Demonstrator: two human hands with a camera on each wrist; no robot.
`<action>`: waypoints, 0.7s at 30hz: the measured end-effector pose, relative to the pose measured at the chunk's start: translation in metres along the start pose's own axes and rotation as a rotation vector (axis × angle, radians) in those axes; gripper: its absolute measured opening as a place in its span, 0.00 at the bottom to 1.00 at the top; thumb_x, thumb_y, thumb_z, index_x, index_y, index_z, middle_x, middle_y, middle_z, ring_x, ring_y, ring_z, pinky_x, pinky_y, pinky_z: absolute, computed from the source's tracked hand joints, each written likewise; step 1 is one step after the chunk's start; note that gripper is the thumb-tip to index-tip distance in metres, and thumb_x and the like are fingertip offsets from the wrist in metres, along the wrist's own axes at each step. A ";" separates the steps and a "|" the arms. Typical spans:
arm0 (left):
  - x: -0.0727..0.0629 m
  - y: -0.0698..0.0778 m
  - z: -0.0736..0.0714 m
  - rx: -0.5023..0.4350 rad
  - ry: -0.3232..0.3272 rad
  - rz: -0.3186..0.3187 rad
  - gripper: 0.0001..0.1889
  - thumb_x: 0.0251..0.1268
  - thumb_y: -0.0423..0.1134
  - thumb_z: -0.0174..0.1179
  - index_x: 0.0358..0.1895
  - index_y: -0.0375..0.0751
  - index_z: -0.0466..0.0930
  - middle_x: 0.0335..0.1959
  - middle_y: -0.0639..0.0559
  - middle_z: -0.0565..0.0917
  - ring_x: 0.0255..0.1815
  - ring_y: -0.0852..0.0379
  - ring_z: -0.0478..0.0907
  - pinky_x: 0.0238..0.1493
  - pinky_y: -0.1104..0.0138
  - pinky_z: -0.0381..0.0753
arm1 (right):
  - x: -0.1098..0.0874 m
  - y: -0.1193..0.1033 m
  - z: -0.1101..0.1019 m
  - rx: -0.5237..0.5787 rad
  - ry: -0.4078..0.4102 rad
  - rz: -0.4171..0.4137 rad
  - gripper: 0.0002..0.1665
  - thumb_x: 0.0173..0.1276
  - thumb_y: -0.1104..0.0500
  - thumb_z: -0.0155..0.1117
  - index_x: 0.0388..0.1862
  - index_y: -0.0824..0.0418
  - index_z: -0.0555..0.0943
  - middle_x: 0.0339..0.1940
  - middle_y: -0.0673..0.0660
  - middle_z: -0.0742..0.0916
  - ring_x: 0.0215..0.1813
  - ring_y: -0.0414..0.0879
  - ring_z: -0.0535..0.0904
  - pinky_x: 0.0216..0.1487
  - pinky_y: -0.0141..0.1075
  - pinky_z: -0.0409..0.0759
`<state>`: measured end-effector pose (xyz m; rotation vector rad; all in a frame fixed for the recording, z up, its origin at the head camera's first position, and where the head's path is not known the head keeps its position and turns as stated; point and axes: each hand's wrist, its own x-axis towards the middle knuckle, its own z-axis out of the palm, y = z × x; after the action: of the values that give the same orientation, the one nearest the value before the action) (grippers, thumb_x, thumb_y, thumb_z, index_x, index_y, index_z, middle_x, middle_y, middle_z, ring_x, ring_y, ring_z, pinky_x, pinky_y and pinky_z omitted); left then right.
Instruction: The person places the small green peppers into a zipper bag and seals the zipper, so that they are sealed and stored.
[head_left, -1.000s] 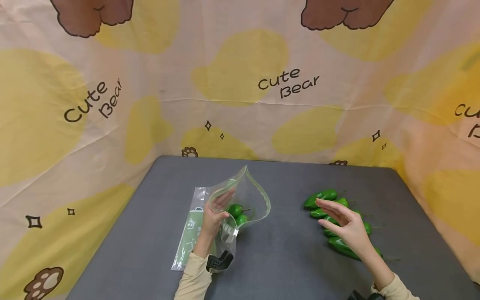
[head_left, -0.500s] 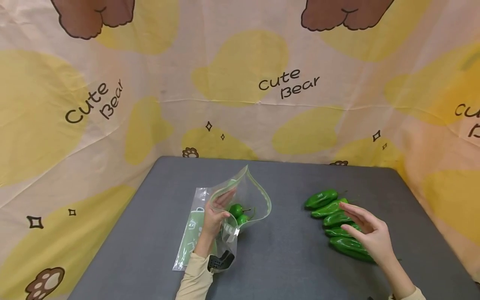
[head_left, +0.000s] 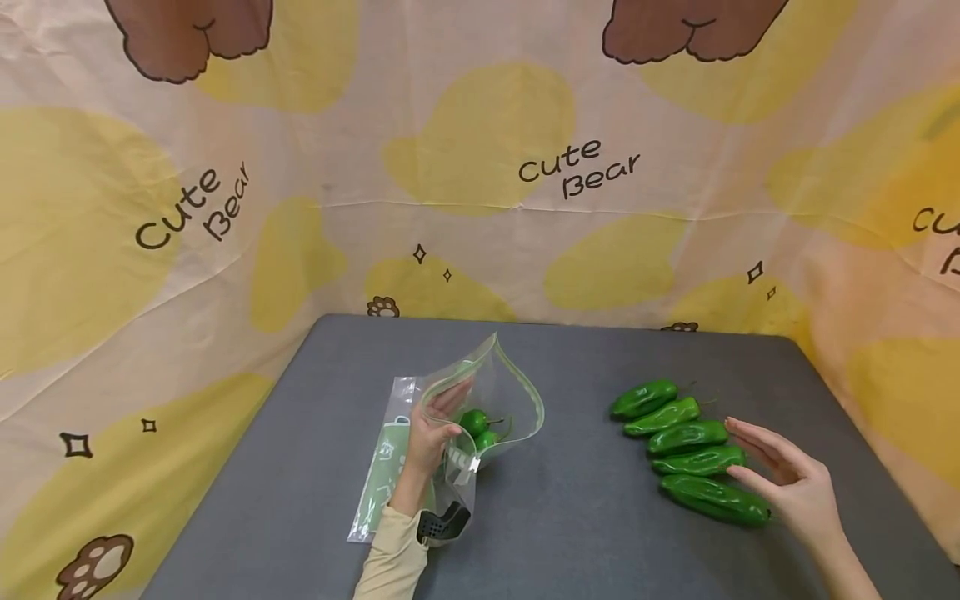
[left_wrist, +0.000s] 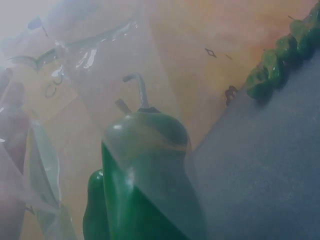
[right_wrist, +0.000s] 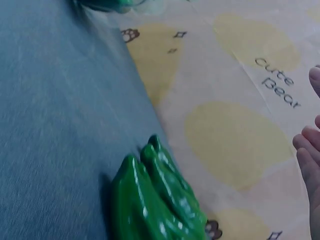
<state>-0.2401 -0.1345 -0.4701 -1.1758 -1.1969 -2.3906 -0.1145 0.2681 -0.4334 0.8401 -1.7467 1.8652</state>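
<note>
My left hand (head_left: 429, 435) holds a clear zip bag (head_left: 517, 383) by its side, with the thumb at the rim and the fingers seen through the plastic. The bag's mouth gapes, and green peppers (head_left: 474, 422) with stems stand inside it; in the left wrist view a green pepper (left_wrist: 147, 165) shows close up through the plastic. Over at the right, several long green peppers (head_left: 686, 437) lie side by side in a row. My right hand (head_left: 798, 483) is just right of that row, thumb and fingers apart, with nothing between them. The right wrist view shows its fingertips (right_wrist: 309, 142) at the edge.
A flat clear packet with a green print (head_left: 382, 471) lies on the grey table (head_left: 555, 517), left of and partly behind the left forearm. A patterned cloth (head_left: 465, 125) hangs around the table's back and sides.
My right hand has moved right, away from above the row of green peppers, leaving the peppers uncovered. The left hand and the zip bag have stayed in place.
</note>
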 end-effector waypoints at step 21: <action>0.000 -0.002 0.000 -0.005 0.001 -0.005 0.30 0.46 0.40 0.67 0.56 0.36 0.69 0.52 0.42 0.75 0.55 0.48 0.70 0.60 0.62 0.61 | -0.040 0.003 -0.036 -0.268 0.172 0.268 0.31 0.42 0.88 0.59 0.51 0.85 0.66 0.53 0.61 0.78 0.54 0.46 0.73 0.48 0.32 0.72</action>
<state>-0.2415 -0.1334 -0.4716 -1.1742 -1.1952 -2.3991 -0.0932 0.3072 -0.4639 0.3475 -2.0164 1.7469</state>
